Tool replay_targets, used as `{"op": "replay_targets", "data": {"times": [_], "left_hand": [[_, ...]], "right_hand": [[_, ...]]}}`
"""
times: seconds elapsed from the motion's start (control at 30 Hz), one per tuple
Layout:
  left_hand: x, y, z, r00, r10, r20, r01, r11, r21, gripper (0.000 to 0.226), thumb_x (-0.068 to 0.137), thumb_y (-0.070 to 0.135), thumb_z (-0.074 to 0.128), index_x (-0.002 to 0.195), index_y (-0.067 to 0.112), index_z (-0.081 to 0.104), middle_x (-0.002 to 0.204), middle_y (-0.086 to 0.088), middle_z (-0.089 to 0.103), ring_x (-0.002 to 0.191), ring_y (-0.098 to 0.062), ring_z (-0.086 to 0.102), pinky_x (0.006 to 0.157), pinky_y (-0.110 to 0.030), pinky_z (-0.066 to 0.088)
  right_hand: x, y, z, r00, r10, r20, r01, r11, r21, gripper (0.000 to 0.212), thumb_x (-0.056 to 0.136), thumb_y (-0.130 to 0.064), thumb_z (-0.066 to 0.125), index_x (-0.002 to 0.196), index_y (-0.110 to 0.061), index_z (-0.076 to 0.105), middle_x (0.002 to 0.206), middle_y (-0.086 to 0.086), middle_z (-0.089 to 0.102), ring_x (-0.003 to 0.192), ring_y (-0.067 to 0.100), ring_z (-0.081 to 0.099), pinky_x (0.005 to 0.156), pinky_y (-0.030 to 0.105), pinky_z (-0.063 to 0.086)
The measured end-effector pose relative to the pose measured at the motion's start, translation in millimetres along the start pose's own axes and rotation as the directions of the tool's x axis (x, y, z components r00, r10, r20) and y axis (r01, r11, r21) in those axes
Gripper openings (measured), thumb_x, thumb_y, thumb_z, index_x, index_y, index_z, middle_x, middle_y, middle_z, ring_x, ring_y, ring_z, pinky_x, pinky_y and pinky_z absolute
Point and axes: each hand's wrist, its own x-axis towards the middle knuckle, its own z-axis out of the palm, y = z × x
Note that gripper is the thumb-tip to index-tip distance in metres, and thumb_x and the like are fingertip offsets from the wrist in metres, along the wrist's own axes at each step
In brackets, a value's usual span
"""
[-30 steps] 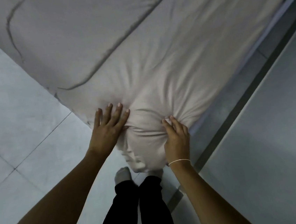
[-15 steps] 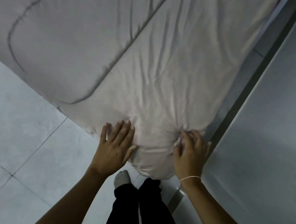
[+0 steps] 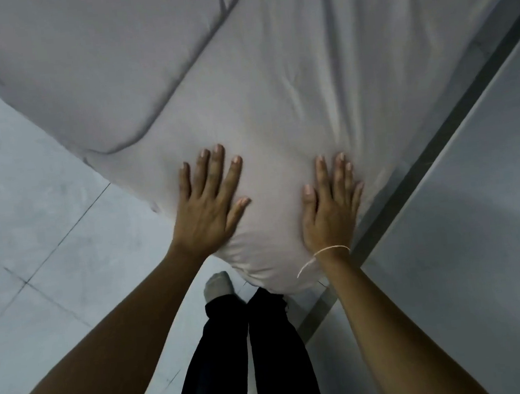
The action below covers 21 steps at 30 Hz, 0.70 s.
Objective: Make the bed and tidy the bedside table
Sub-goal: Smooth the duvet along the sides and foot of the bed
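Note:
The corner of a bed (image 3: 290, 97) covered with a pale pinkish-grey sheet fills the upper middle of the head view. A grey duvet (image 3: 77, 55) with a seamed edge lies over the bed's left part. My left hand (image 3: 211, 205) rests flat on the sheet near the corner, fingers spread and holding nothing. Palm down beside it, my right hand (image 3: 330, 208) also lies flat on the sheet, close to the bed's right edge, with a thin string bracelet on the wrist. The sheet between my hands looks mostly smooth, with light creases further up.
Pale tiled floor (image 3: 30, 221) lies to the left. A light wall or panel (image 3: 481, 237) with a dark strip (image 3: 439, 146) along its base runs close by the bed's right side. My legs in dark trousers and a grey sock (image 3: 218, 286) stand at the corner.
My right hand let go of the bunched sheet at the corner. Both hands now lie flat and have slid up onto the bed top. The gathered folds have smoothed out.

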Motion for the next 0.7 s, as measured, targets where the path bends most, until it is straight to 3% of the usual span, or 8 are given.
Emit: {"op": "replay_targets", "data": {"times": [0.13, 0.23, 0.37, 0.43, 0.53, 0.63, 0.7], "left_hand": [[-42.0, 23.0, 13.2, 0.987, 0.159, 0.027, -0.159, 0.987, 0.009, 0.066, 0.097, 0.054, 0.028, 0.151, 0.017, 0.018, 0.155, -0.021, 0.015, 0.143, -0.042, 0.012, 0.113, -0.058, 0.016], [-79.3, 47.1, 24.7, 0.937, 0.34, 0.077, -0.336, 0.94, -0.053, 0.068, 0.094, 0.058, 0.035, 0.15, 0.023, 0.021, 0.155, -0.018, 0.017, 0.143, -0.042, 0.014, 0.113, -0.055, 0.02], [-110.1, 60.5, 16.2, 0.835, 0.538, 0.117, -0.516, 0.838, -0.177, 0.059, 0.098, 0.05, 0.036, 0.15, 0.023, 0.023, 0.157, -0.011, 0.02, 0.144, -0.033, 0.018, 0.114, -0.047, 0.02], [-97.1, 50.1, 3.3, 0.873, 0.485, 0.045, -0.46, 0.851, -0.252, 0.054, 0.1, 0.037, 0.035, 0.149, 0.018, 0.026, 0.155, -0.012, 0.023, 0.144, -0.028, 0.02, 0.117, -0.043, 0.016], [-43.9, 12.4, -14.4, 0.968, 0.239, -0.081, -0.252, 0.936, -0.245, 0.049, 0.101, 0.03, 0.027, 0.147, 0.013, 0.029, 0.152, -0.019, 0.028, 0.143, -0.032, 0.02, 0.116, -0.045, 0.012], [27.1, -29.9, -23.1, 0.986, -0.038, -0.163, 0.014, 0.989, -0.144, 0.052, 0.102, 0.032, 0.026, 0.147, 0.007, 0.023, 0.152, -0.026, 0.023, 0.142, -0.038, 0.016, 0.116, -0.047, 0.008], [64.6, -45.7, -22.5, 0.984, -0.132, -0.123, 0.12, 0.987, -0.105, 0.057, 0.101, 0.037, 0.027, 0.15, 0.008, 0.017, 0.155, -0.024, 0.015, 0.144, -0.038, 0.01, 0.117, -0.046, 0.004]], "right_hand": [[-13.8, 48.7, -9.2, 0.995, -0.067, 0.075, 0.064, 0.997, 0.041, 0.056, 0.102, -0.04, 0.027, 0.152, -0.018, 0.018, 0.161, 0.008, 0.013, 0.149, 0.026, 0.007, 0.119, 0.051, 0.017], [-21.8, 68.7, -18.9, 0.99, -0.048, 0.133, 0.038, 0.996, 0.075, 0.057, 0.101, -0.039, 0.027, 0.152, -0.016, 0.018, 0.161, 0.008, 0.013, 0.149, 0.028, 0.008, 0.117, 0.057, 0.021], [-21.1, 52.0, -29.9, 0.994, 0.092, -0.064, -0.081, 0.986, 0.149, 0.047, 0.101, -0.032, 0.033, 0.137, -0.007, 0.049, 0.152, 0.014, 0.037, 0.144, 0.03, 0.026, 0.113, 0.06, 0.023], [-9.3, 28.3, -32.7, 0.976, 0.139, -0.167, -0.101, 0.97, 0.221, 0.043, 0.1, -0.032, 0.037, 0.129, -0.007, 0.057, 0.147, 0.015, 0.043, 0.141, 0.03, 0.033, 0.113, 0.059, 0.024], [21.2, -19.6, -31.4, 0.977, 0.081, -0.195, -0.033, 0.97, 0.241, 0.044, 0.098, -0.034, 0.042, 0.134, -0.01, 0.052, 0.148, 0.015, 0.041, 0.141, 0.032, 0.032, 0.112, 0.06, 0.025], [59.0, -67.2, -22.5, 0.992, -0.049, -0.117, 0.067, 0.985, 0.157, 0.051, 0.096, -0.037, 0.041, 0.143, -0.018, 0.042, 0.154, 0.011, 0.033, 0.144, 0.031, 0.024, 0.116, 0.056, 0.015], [78.5, -86.1, -14.1, 0.988, -0.151, -0.011, 0.152, 0.986, 0.073, 0.054, 0.097, -0.042, 0.035, 0.148, -0.023, 0.033, 0.158, 0.007, 0.025, 0.147, 0.028, 0.017, 0.117, 0.057, 0.012]]}}
